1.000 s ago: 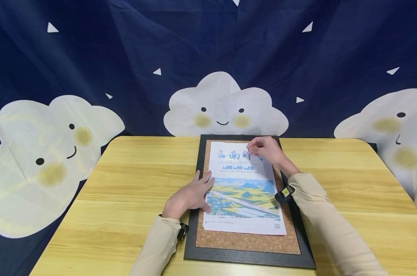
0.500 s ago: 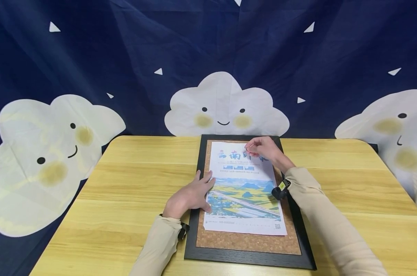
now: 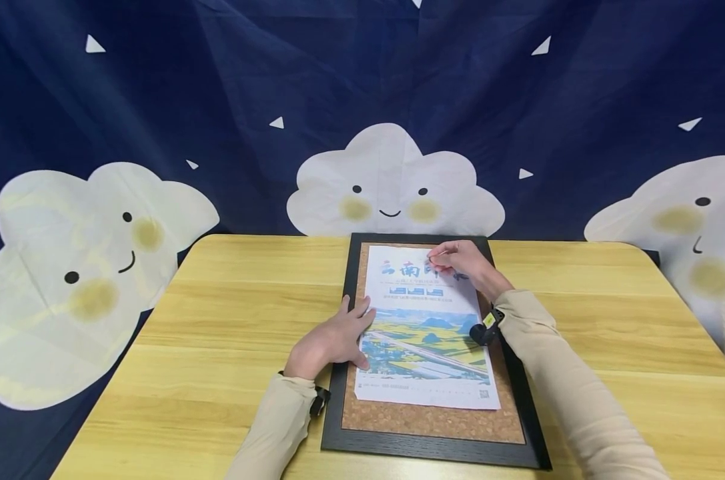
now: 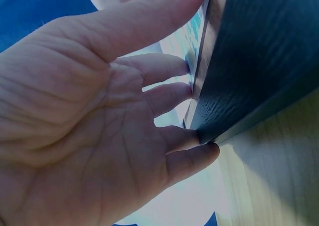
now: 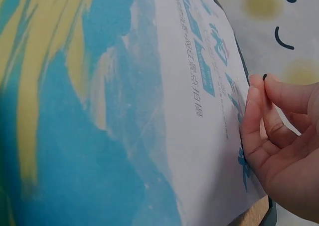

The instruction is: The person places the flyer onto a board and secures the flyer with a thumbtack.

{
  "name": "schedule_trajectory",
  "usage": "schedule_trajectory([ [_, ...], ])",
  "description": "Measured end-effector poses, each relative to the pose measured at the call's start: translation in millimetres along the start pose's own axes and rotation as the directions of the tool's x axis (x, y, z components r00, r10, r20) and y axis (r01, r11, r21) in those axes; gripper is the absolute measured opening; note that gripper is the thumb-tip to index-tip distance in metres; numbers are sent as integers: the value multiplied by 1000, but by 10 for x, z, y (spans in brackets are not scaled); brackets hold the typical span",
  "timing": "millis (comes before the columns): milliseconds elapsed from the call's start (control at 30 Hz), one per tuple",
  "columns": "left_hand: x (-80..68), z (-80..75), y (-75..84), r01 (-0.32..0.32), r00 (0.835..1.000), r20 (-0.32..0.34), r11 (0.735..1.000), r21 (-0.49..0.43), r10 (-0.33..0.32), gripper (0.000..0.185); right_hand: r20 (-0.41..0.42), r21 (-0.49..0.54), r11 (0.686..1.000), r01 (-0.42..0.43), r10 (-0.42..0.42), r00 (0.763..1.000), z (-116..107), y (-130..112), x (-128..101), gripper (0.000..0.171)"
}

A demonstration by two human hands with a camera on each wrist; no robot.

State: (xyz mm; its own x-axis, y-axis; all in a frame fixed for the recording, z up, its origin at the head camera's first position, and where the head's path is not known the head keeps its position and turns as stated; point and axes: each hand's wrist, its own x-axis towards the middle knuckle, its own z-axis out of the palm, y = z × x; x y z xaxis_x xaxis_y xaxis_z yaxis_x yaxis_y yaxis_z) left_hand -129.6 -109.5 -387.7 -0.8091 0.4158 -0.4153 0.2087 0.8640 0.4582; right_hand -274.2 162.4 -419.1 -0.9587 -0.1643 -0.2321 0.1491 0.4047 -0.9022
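Observation:
A printed poster (image 3: 422, 360) with a yellow and blue landscape lies on a cork board (image 3: 434, 423) in a black frame (image 3: 434, 449). My left hand (image 3: 332, 340) rests spread on its left side; thumb and some fingers touch the paper. In the left wrist view, the outer fingers of the left hand (image 4: 114, 121) reach the frame's dark edge. Over the poster's top lettering, my right hand (image 3: 464, 263) pinches a tiny black pin-like piece (image 5: 264, 78) between thumb and index finger. The fingers of the right hand (image 5: 289, 141) mostly hide it.
The board lies on a light wooden table (image 3: 230, 313) and reaches its back edge. Behind hangs a dark blue cloth (image 3: 314, 60) with white smiling clouds. Each wrist wears a black camera strap.
The right hand has shifted slightly left along the top lettering, staying pinched, with its forearm following. The left hand and the poster stay put.

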Motion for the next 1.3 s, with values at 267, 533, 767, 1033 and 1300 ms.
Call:
schedule_trajectory([
  [267,-7,-1,0,6,1000,0,1000,3,-6,96,-36,-8,1000,4,-5,999,81,-12,30,21],
  [533,-22,-8,5,1,1000,-6,1000,-10,-1,95,-28,2,1000,-28,28,999,131,-45,57,21],
  [767,-18,-11,7,-1,1000,-6,1000,-9,1,94,-6,-49,998,-50,50,999,121,-86,64,20],
  [1033,-11,-3,11,1,1000,-6,1000,-10,-1,95,-24,-60,998,-35,33,999,129,-100,78,18],
  [1300,-1,-1,16,9,1000,-4,1000,9,-9,94,-21,-58,997,-45,43,999,156,-109,87,17],
])
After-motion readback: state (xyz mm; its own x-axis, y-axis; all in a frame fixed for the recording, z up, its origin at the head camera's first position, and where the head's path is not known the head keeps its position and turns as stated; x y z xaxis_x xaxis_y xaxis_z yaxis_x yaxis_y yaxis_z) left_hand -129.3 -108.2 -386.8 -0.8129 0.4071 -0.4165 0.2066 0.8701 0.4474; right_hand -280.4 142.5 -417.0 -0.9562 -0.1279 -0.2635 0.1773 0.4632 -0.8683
